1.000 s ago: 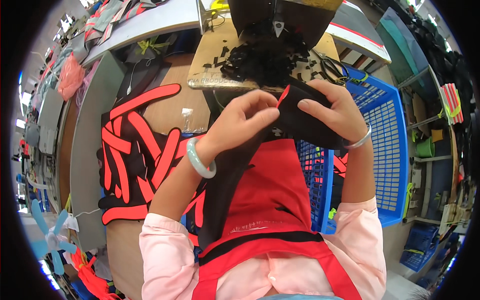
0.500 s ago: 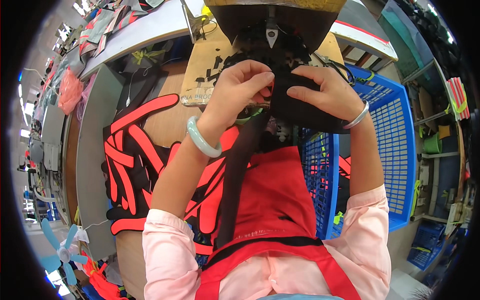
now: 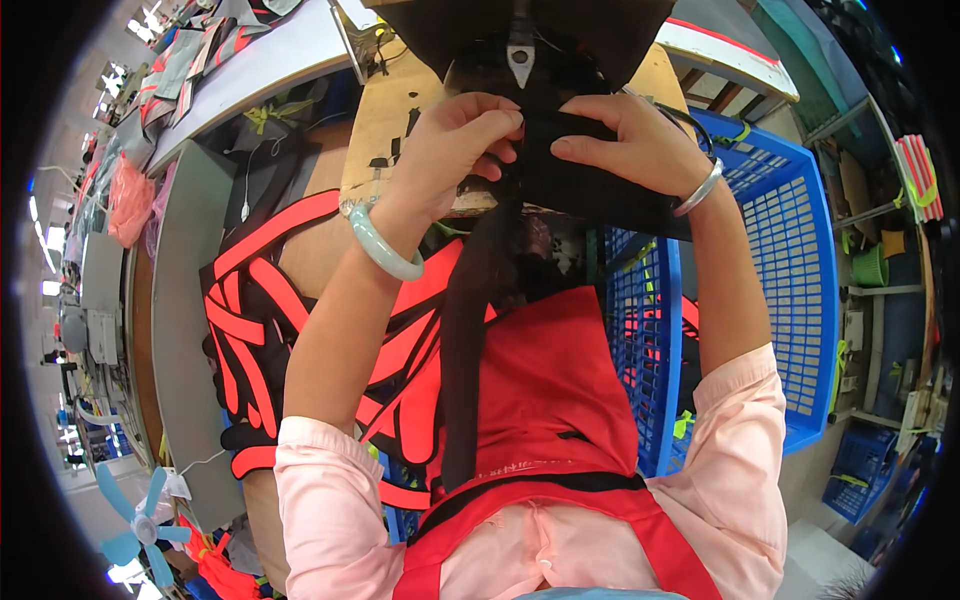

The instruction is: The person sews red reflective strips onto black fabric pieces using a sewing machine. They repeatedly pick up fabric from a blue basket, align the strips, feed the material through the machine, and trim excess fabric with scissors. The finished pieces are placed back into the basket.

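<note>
A piece of black fabric (image 3: 580, 185) lies at the front of a dark machine head (image 3: 600, 40) with a pointed metal part (image 3: 521, 64). My left hand (image 3: 450, 150), thumb and forefinger pinched, holds the fabric's left edge just below that metal point. Over the right part of the fabric, my right hand (image 3: 640, 145) grips it, thumb and forefinger lying on top; the other fingertips are hidden. From between the hands, a long black strip (image 3: 465, 340) hangs down across my red apron (image 3: 555, 390).
Black strips with bright coral faces (image 3: 415, 400) pile up on my left, beside a grey panel (image 3: 190, 320). A blue plastic basket (image 3: 655, 370) stands on my right. Small black scraps (image 3: 378, 162) lie on the wooden machine table (image 3: 365, 130). A light-blue fan (image 3: 145, 525) is at lower left.
Both hands, still on the black fabric, sit slightly higher and further left in the picture. The whole view has shifted a little too. Neither hand has let go.
</note>
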Demonstrator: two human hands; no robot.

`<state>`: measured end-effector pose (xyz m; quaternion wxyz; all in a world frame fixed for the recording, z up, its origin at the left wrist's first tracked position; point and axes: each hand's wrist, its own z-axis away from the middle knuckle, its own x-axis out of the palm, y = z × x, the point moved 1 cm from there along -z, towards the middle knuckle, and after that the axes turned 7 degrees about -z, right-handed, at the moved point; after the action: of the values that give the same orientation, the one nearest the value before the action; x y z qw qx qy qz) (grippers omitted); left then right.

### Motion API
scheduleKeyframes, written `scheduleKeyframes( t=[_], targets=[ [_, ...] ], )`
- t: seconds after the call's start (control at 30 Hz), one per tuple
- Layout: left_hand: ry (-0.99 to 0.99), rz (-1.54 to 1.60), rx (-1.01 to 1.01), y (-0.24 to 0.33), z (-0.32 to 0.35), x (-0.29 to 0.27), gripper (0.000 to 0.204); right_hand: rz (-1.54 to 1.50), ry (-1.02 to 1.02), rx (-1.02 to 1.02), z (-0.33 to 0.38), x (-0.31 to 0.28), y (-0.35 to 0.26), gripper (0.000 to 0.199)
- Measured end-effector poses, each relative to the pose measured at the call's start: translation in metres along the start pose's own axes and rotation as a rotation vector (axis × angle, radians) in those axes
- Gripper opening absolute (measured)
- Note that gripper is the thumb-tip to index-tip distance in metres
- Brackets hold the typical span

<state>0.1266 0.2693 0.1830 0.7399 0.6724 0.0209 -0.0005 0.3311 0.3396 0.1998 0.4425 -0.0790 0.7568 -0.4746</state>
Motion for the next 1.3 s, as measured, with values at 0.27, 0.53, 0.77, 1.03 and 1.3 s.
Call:
scheduleKeyframes(
  t=[0.27,0.53,0.77,1.03,1.3],
  targets=[
    [0.025,-0.063,0.001,-0.001,-0.005,0.000,0.022,0.020,0.012,0.011,0.001,-0.002,0.001,0.049],
    [0.033,-0.107,0.023,0.004,-0.009,-0.004,0.023,-0.031,0.019,0.022,-0.007,-0.003,0.010,0.046],
    [0.052,-0.135,0.053,0.004,-0.014,-0.005,0.024,-0.045,0.034,-0.012,-0.012,-0.001,0.016,0.043],
    [0.079,-0.150,0.129,0.000,-0.022,-0.004,0.019,0.048,0.109,0.044,-0.017,-0.005,0.021,0.052],
    [0.109,-0.149,0.083,-0.007,-0.038,-0.011,0.019,-0.142,0.016,0.123,-0.018,-0.009,0.000,0.031]
  ],
)
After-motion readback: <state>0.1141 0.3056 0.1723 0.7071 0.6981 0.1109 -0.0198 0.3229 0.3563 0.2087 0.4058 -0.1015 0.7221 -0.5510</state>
